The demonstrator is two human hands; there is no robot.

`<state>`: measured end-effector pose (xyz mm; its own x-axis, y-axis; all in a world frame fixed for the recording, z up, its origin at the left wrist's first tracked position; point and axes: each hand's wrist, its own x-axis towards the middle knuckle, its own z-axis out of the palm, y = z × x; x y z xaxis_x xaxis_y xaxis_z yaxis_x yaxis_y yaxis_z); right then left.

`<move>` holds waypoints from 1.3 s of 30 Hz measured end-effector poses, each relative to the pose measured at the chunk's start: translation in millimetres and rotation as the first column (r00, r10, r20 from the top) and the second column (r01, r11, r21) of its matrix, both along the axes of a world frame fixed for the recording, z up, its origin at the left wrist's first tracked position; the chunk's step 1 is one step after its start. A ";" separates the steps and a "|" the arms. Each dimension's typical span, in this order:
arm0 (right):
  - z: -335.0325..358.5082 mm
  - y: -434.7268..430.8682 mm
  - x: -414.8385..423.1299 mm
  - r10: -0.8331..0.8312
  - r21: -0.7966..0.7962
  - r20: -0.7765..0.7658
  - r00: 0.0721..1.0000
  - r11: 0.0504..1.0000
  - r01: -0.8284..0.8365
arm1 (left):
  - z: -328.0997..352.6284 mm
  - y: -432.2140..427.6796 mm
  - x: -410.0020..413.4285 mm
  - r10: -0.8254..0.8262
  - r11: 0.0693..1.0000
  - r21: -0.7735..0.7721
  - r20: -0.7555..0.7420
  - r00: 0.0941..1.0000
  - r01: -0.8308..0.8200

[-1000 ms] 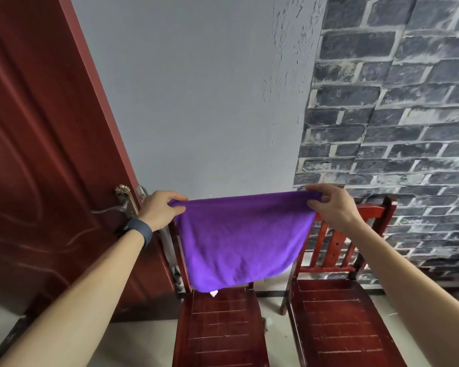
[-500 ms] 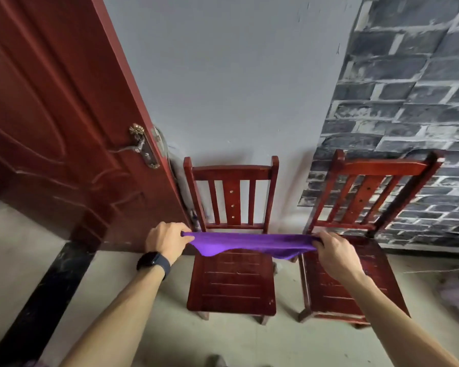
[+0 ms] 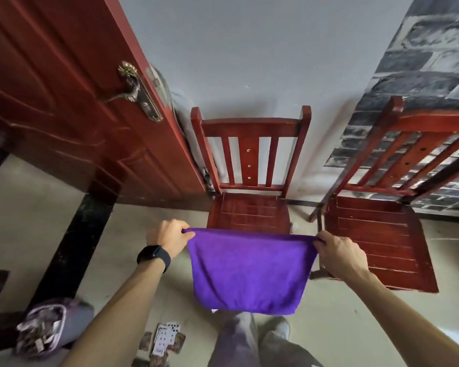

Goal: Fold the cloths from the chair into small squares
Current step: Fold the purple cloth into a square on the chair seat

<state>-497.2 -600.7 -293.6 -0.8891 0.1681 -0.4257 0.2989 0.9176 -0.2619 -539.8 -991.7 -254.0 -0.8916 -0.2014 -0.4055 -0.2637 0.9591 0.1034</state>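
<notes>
A purple cloth [image 3: 249,271] hangs in the air, folded over so its top edge is stretched flat between my hands. My left hand [image 3: 168,238] pinches its left top corner, with a black watch on that wrist. My right hand [image 3: 338,254] pinches the right top corner. The cloth hangs just in front of the front edge of a red wooden chair [image 3: 249,210], whose seat is bare. The cloth's lower edge droops above my legs.
A second red wooden chair [image 3: 376,234] stands to the right by a grey brick wall. A red door [image 3: 72,102] with a brass handle is open at the left. Playing cards [image 3: 166,340] and a purple pouch [image 3: 44,327] lie on the floor.
The view has tipped downward and my hands have come lower and toward me. The cloth, held high and then drawn flat over the seat, now hangs down as a doubled sheet.
</notes>
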 end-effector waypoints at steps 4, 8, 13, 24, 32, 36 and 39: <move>-49.5 -12.3 -44.1 -0.103 -0.052 0.068 0.992 0.993 0.106 | -51.2 -2.7 -39.9 0.051 0.998 0.044 0.029 0.998 -0.052; -120.2 -21.3 -89.3 -0.336 -0.134 0.190 0.922 0.922 0.364 | -118.6 -10.6 -86.2 0.081 0.993 0.080 0.067 0.994 -0.086; -184.1 -33.2 -140.9 -0.526 -0.182 0.184 0.830 0.812 0.555 | -202.4 -13.7 -150.5 0.108 0.977 0.173 0.101 0.989 -0.125; -286.9 -38.7 -218.5 -0.658 -0.345 0.219 0.721 0.639 0.688 | -316.8 4.9 -244.5 0.210 0.896 0.378 0.098 0.973 -0.232; -316.0 -74.3 -80.4 -0.571 -0.082 0.503 0.649 0.716 0.693 | -366.1 -6.0 -122.4 0.259 0.918 0.159 0.457 0.851 -0.364; -330.1 -87.4 -28.8 -0.524 -0.004 0.579 0.625 0.764 0.645 | -379.7 -12.6 -61.0 0.321 0.901 0.084 0.529 0.785 -0.425; -342.4 -91.8 -17.0 -0.534 0.012 0.531 0.658 0.781 0.624 | -389.4 -16.7 -37.5 0.332 0.899 0.094 0.490 0.806 -0.427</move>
<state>-514.2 -692.5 -636.0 -0.3009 0.4680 -0.8309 0.8798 0.4724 -0.0525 -577.3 -1008.4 -643.5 -0.4666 -0.3615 -0.8072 -0.6645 0.7456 0.0502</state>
